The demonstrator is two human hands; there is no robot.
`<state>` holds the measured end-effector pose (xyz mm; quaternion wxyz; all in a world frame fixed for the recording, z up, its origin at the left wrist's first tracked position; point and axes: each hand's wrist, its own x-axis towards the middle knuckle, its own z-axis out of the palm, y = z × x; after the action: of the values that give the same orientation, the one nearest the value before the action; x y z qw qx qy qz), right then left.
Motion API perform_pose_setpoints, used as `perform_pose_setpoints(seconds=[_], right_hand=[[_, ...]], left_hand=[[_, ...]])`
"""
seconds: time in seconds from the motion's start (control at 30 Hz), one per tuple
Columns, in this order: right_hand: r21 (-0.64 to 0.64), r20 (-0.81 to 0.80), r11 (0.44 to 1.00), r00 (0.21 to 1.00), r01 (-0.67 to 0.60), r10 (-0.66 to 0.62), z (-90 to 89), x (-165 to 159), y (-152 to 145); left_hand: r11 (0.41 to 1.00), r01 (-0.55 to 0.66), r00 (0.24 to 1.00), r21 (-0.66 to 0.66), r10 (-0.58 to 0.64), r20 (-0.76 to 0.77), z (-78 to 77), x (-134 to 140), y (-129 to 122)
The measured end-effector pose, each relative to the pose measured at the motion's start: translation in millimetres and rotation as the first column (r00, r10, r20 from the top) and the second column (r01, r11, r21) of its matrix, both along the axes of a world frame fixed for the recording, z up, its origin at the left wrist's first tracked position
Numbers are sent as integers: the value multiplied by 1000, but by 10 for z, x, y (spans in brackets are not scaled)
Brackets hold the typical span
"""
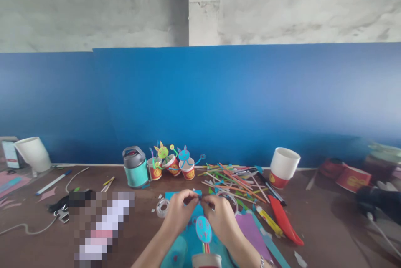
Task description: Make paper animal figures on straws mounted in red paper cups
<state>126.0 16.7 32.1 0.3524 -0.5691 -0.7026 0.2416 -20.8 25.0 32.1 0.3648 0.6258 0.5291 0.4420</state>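
Note:
My left hand (179, 210) and my right hand (220, 217) meet fingertip to fingertip over blue paper (194, 241). Both are closed in a pinch; whatever small thing lies between the fingers is too hidden to name. Just below them, a blue oval paper face (203, 229) with drawn features tops several coloured straws (206, 248). These rise from a paper cup (206, 261) at the bottom edge of the view. Beside my left hand is a roll of clear tape (162, 208). Purple paper (253, 234) lies to the right of my right hand.
Decorated paper cups (188, 171) with cut-out animal faces stand at the back beside a teal flask (135, 173). Coloured sticks (234, 180) lie heaped behind my right hand. Farther right are stacked white cups (284, 163), a yellow tube (268, 220) and a red object (283, 220).

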Motion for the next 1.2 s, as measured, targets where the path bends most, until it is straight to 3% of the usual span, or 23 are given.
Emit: perform_pose_setpoints(seconds=[0.17, 0.4, 0.63, 0.9, 1.07, 1.2], right_hand=[[-38, -191, 995, 978, -96, 87, 49, 38, 51], [-69, -206, 997, 978, -47, 31, 93, 70, 80], [-68, -253, 996, 967, -56, 37, 85, 59, 80], [-72, -244, 995, 969, -68, 49, 76, 84, 108], [-74, -241, 994, 969, -82, 62, 97, 107, 99], [-94, -221, 989, 971, -114, 90, 93, 109, 97]], left_hand=[[998, 56, 994, -42, -52, 91, -35, -44, 41], [971, 180, 949, -158, -128, 289, -67, -27, 45], [987, 132, 991, -90, -131, 14, -28, -9, 2], [970, 200, 979, -135, -193, 67, 3, -35, 26], [984, 140, 988, -107, -131, 86, -10, -56, 49], [980, 156, 987, -120, -150, 62, -10, -51, 37]])
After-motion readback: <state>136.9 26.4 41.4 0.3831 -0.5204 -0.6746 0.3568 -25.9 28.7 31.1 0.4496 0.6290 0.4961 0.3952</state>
